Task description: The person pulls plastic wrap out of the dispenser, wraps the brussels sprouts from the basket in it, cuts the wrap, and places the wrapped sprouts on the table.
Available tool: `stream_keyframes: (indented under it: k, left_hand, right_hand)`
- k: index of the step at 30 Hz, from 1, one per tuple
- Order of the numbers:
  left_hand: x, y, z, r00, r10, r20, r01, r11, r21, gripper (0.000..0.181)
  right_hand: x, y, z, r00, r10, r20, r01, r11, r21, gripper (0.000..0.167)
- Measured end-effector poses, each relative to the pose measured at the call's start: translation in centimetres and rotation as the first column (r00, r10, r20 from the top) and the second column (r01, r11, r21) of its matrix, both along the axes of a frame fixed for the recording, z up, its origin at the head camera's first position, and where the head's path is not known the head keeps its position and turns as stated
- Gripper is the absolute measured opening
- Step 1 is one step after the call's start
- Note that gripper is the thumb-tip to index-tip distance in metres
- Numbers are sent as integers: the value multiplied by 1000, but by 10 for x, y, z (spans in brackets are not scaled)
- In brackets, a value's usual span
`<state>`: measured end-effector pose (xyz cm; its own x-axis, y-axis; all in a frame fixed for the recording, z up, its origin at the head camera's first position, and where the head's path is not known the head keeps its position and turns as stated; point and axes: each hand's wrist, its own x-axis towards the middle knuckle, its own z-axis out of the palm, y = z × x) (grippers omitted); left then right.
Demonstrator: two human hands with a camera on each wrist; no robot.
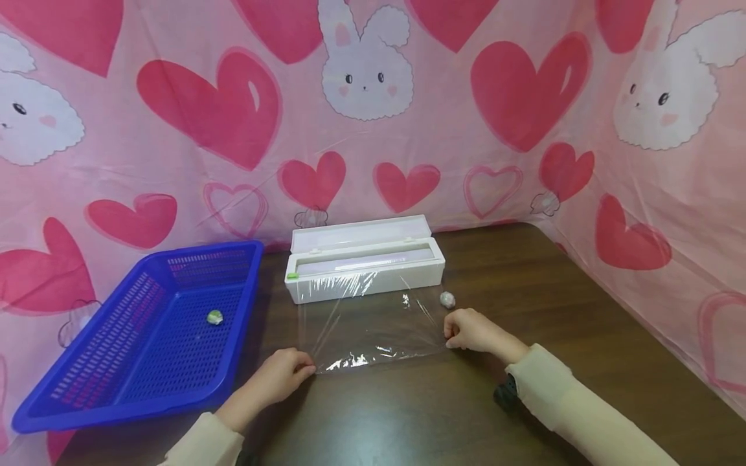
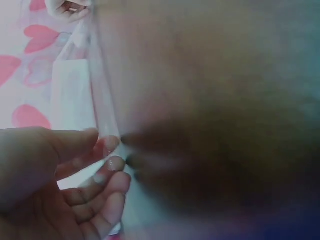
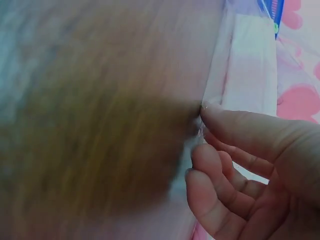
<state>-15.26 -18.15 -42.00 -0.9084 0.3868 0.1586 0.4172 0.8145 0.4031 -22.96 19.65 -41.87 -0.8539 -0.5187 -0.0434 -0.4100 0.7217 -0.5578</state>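
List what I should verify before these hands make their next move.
1. Left hand holding the film's near left corner: ok.
2. Right hand holding its near right corner: ok.
3. Box lid raised: ok.
4. Film separated from the box: not ok, it runs up to the box front.
5. Small wrapped ball outside the film: ok, right of it.
6. Film free of tears: cannot tell.

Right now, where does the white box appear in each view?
Head: the white box is near the centre.
Left wrist: left of centre, partly hidden by the hand.
Right wrist: upper right.
Shared landmark: the heart-patterned backdrop, beyond the box in all three.
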Motion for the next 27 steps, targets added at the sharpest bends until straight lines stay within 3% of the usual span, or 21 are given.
stream_keyframes:
  k: [8,13,21,27]
  left_hand:
    - [-4,6,3,985,167,44,-164,985,-56,14]
    - [-6,8,2,980,185,73,-176,978,-114,19]
    - [-7,8,1,981,162,105,-155,985,-78,28]
    - [-9,8,0,972,181,150,-166,980,-108,37]
  right_hand:
    - [3,5,-2,996,17,87,-14,999,-35,19]
    - [1,7,0,995,13,100,-9,999,-33,20]
    - [-2,8,3,993,37,115,-30,998,-59,20]
    - [-5,7,0,991,26,131,-17,998,-68,21]
